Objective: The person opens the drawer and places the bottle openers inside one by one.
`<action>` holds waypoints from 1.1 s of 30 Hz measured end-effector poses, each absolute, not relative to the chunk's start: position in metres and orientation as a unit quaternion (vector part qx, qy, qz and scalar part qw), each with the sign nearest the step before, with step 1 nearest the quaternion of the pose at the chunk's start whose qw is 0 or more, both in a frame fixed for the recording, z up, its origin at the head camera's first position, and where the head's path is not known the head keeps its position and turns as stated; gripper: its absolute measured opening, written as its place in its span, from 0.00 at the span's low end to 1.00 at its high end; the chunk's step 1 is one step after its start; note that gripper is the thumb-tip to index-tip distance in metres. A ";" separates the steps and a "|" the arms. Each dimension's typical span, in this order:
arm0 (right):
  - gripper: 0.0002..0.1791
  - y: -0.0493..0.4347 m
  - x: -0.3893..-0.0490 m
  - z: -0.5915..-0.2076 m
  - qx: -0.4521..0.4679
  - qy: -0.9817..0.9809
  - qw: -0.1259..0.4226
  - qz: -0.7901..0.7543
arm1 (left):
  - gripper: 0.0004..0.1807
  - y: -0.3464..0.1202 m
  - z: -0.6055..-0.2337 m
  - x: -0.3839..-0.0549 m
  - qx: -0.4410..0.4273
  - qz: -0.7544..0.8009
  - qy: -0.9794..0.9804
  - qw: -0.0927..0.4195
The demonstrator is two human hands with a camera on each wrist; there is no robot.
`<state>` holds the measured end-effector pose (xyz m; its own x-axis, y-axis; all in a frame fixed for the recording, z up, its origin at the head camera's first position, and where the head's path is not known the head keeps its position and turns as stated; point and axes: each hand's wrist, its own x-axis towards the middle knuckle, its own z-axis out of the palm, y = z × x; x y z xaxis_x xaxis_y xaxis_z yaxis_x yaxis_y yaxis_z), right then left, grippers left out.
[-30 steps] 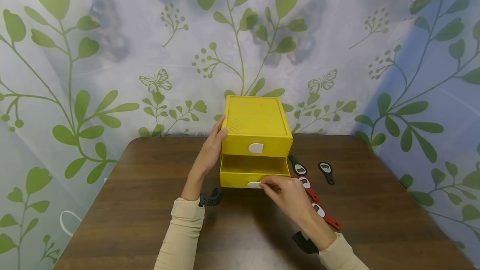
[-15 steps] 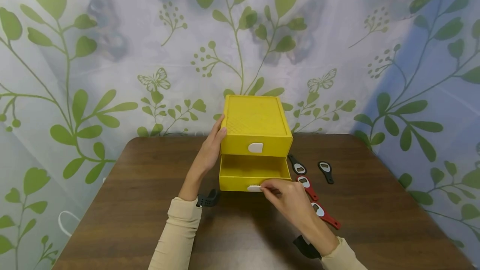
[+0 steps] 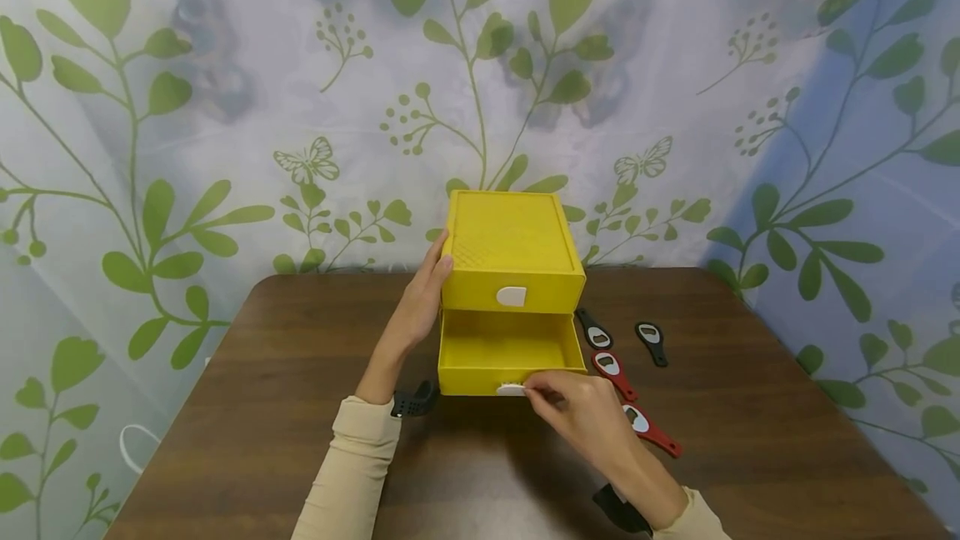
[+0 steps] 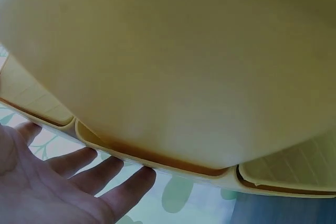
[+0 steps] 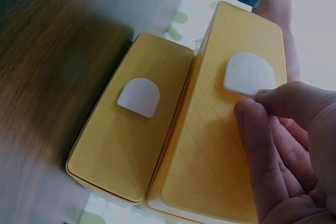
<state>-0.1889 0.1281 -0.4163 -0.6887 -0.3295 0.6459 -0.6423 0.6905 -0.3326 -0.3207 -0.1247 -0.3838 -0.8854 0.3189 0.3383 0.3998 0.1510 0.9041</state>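
A yellow two-drawer box [image 3: 513, 227] stands on the table, its upper drawer [image 3: 480, 292] shut. The lower drawer [image 3: 468, 382] is pulled out, and its bare yellow floor shows in the head view. My right hand [image 3: 581, 415] pinches the edge of that drawer's white handle [image 5: 249, 74] between thumb and forefinger. Against the box's left side my left hand [image 3: 420, 298] rests with fingers extended. In the left wrist view its fingertips [image 4: 139, 179] touch the box's edge; part of that hand is out of frame.
To the right of the box lie several bottle openers, among them a black one [image 3: 651, 343] and a red one [image 3: 657, 436]. The right forearm passes close to the red ones. A leaf-patterned cloth [image 3: 337, 107] hangs behind the brown table [image 3: 300, 332].
The lower drawer has slid further out toward me, with my right hand moving along on its handle. My left hand has stayed at the box's side.
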 end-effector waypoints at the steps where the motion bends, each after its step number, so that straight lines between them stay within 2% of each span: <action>1: 0.12 0.128 -0.188 -0.416 0.276 -0.876 0.281 0.278 | 0.35 -0.125 -0.384 -0.321 -0.237 -0.607 -0.758 0.032; 6: 0.13 0.131 -0.182 -0.416 0.275 -0.876 0.288 0.272 | 0.35 -0.123 -0.385 -0.323 -0.238 -0.605 -0.760 0.022; 16: 0.11 0.133 -0.174 -0.416 0.282 -0.873 0.266 0.296 | 0.35 -0.123 -0.387 -0.326 -0.241 -0.601 -0.761 0.021; 22: 0.12 0.132 -0.167 -0.413 0.289 -0.873 0.261 0.295 | 0.32 -0.126 -0.388 -0.326 -0.256 -0.602 -0.756 0.019; 33: 0.18 0.134 -0.143 -0.417 0.309 -0.865 0.261 0.297 | 0.34 -0.132 -0.386 -0.326 -0.250 -0.602 -0.758 0.002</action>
<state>-0.1434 0.1342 -0.4174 -0.6734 -0.3792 0.6346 -0.6890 0.6331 -0.3529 -0.3264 -0.1320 -0.3862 -0.8754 0.3763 0.3035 0.3807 0.1496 0.9125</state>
